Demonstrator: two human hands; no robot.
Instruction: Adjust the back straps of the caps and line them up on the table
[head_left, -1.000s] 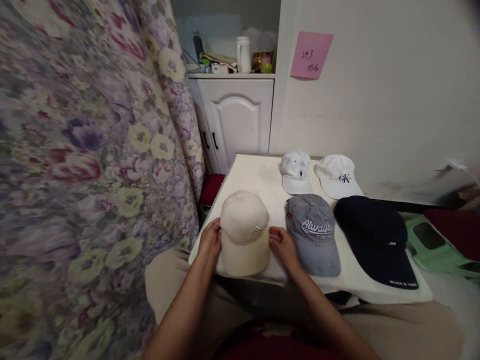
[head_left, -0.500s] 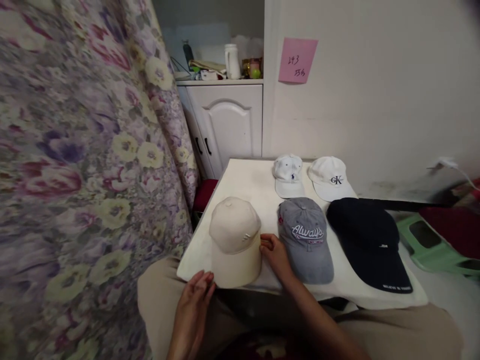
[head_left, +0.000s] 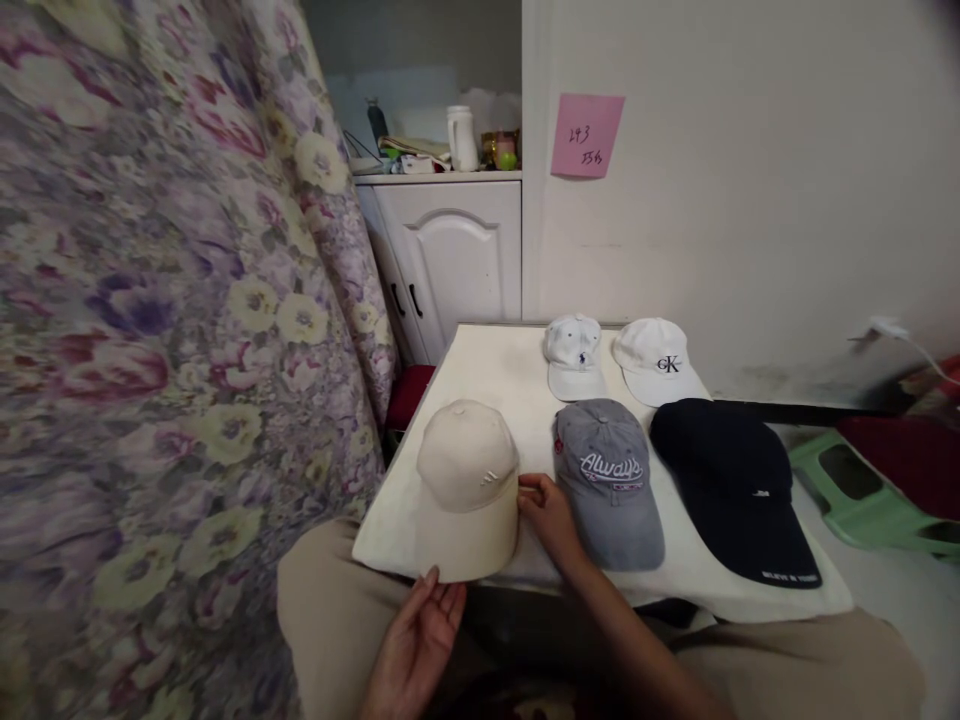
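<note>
A beige baseball cap (head_left: 466, 455) with a small stripe mark rests on the near left of the cloth-covered table (head_left: 491, 355), its brim toward me. At the brim's front edge is my left hand (head_left: 424, 635), palm up, with the thumb on the edge and the fingers reaching under it. My right hand (head_left: 549, 510) pinches the cap's right side, where brim meets crown. Right of that hand lies a grey cap (head_left: 611, 500) lettered "Always". Beyond it is a large dark navy cap (head_left: 739, 490). Two white caps, one with a small dark emblem (head_left: 574, 355) and one marked "CK" (head_left: 656, 360), sit behind.
A floral curtain (head_left: 187, 350) hangs on the left. Behind the table stand a white cabinet (head_left: 461, 260) and a wall with a pink paper note (head_left: 587, 135). A green stool (head_left: 844, 480) stands on the right. My knees flank the table's front edge.
My left hand has moved right, from the brim's left corner to its front edge, and turned palm up. My right hand stays at the beige cap's side. The view has shifted slightly.
</note>
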